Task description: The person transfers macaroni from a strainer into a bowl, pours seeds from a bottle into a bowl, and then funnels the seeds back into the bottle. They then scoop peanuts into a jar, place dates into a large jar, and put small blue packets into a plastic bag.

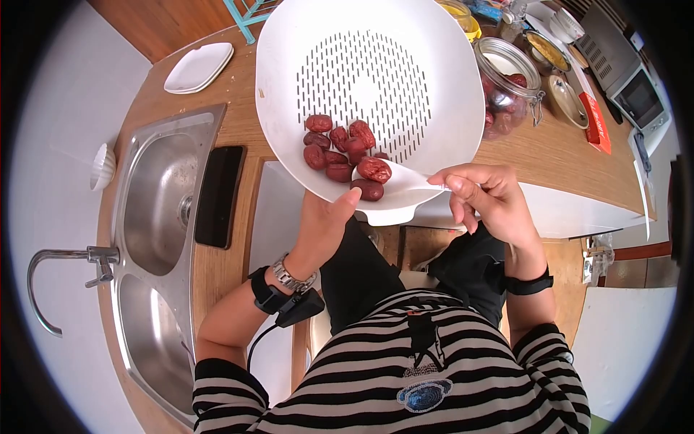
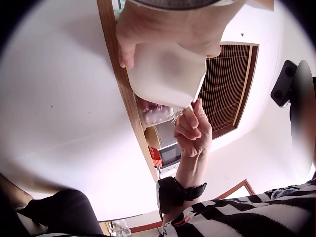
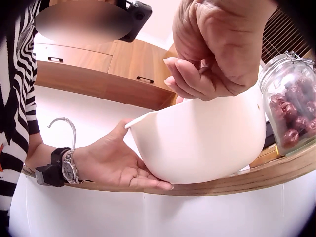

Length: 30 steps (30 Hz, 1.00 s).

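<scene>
A home kitchen is showing here: a steel double sink (image 1: 155, 217) with a curved tap (image 1: 54, 278) is sitting in a wooden counter (image 1: 549, 148), beside a microwave (image 1: 632, 90), a glass jar (image 1: 506, 87) and wooden cupboards (image 3: 94, 69).
</scene>
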### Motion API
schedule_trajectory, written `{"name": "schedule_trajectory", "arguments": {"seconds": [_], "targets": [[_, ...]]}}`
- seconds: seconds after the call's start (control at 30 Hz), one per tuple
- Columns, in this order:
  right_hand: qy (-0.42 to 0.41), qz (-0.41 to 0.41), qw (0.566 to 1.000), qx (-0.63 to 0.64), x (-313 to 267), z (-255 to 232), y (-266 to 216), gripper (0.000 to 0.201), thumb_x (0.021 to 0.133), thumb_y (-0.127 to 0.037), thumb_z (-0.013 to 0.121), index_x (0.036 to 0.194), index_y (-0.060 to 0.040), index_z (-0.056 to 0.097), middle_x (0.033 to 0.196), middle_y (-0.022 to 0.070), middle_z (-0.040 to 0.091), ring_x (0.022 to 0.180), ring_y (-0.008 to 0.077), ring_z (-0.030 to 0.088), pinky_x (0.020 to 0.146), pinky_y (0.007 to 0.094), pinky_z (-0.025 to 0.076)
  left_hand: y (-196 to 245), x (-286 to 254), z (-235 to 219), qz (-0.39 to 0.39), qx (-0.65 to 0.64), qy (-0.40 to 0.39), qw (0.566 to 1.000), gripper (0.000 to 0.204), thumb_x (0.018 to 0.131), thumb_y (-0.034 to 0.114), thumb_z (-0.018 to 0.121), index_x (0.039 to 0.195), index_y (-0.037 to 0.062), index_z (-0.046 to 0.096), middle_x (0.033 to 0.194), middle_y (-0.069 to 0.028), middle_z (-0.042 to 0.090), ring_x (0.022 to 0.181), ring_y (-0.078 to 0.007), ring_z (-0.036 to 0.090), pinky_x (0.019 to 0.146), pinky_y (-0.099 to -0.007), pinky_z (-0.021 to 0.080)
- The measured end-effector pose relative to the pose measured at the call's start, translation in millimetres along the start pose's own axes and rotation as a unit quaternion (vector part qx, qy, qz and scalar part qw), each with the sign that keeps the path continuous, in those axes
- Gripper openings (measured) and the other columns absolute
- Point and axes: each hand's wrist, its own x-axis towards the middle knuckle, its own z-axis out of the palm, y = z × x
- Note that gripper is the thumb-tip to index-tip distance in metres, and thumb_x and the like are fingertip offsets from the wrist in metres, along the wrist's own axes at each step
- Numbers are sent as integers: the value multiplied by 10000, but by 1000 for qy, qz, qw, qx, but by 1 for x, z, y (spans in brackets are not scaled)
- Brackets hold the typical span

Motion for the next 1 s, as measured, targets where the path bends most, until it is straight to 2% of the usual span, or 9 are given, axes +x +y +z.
{"name": "schedule_trajectory", "arguments": {"seconds": [0.2,0.27,0.4,0.5,0.6,0.67,0.8,0.87,1.0], "targets": [[21,58,990,124,0,6,0,237,846,-204,475,917,-13,596,502,24,513,358,47,424,340,155,302,0,0,-1,-17,24,14,999,412,779,150,512,1110,-43,362,1052,-86,451,938,-133,441,823,-273,359],[33,81,980,177,0,7,-2,256,844,-224,478,908,-5,594,502,31,516,348,55,419,329,152,291,-5,2,-1,28,-1,8,1000,431,779,146,517,1125,-43,342,1061,-91,445,955,-130,434,832,-268,355],[48,75,971,222,0,7,-2,266,843,-227,477,909,6,587,500,33,515,336,59,409,324,149,286,-2,1,0,20,-29,4,999,445,786,160,520,1133,-46,332,1073,-94,438,971,-130,425,845,-271,346],[68,44,971,226,1,2,-10,261,844,-213,473,916,13,582,500,39,518,323,57,396,313,148,282,-2,0,-1,6,-44,3,999,451,794,167,520,1138,-49,325,1083,-95,432,980,-130,419,849,-272,343],[136,-16,963,232,2,-11,-21,242,847,-175,458,916,25,575,499,46,521,301,47,366,294,142,276,-4,0,-5,-3,-30,-4,1000,455,799,166,517,1145,-50,315,1091,-96,427,989,-130,415,854,-273,340],[182,-55,955,226,4,-26,-29,237,849,-152,444,923,35,568,495,32,510,304,42,357,292,140,271,-5,0,-7,2,28,-29,999,446,824,105,375,1215,-16,198,1163,-144,363,1045,-232,444,866,-376,395],[263,-168,931,191,10,-54,-44,260,850,-145,437,964,67,536,547,20,508,376,44,379,356,130,296,-3,1,-4,-1,36,-28,999,452,823,97,372,1221,-14,187,1170,-143,354,1056,-232,435,874,-371,388],[289,-221,920,147,15,-68,-44,267,848,-151,447,967,71,535,563,26,511,399,54,393,369,154,304,-3,1,-1,12,-44,2,999,476,797,156,512,1165,-44,286,1112,-95,405,1005,-130,398,861,-275,331],[346,-226,910,26,24,-82,-37,245,850,-137,447,980,47,546,583,34,521,433,71,440,397,175,339,-4,1,-2,14,-35,-1,999,478,797,154,511,1167,-45,283,1111,-92,405,1008,-130,394,863,-275,329]]}}
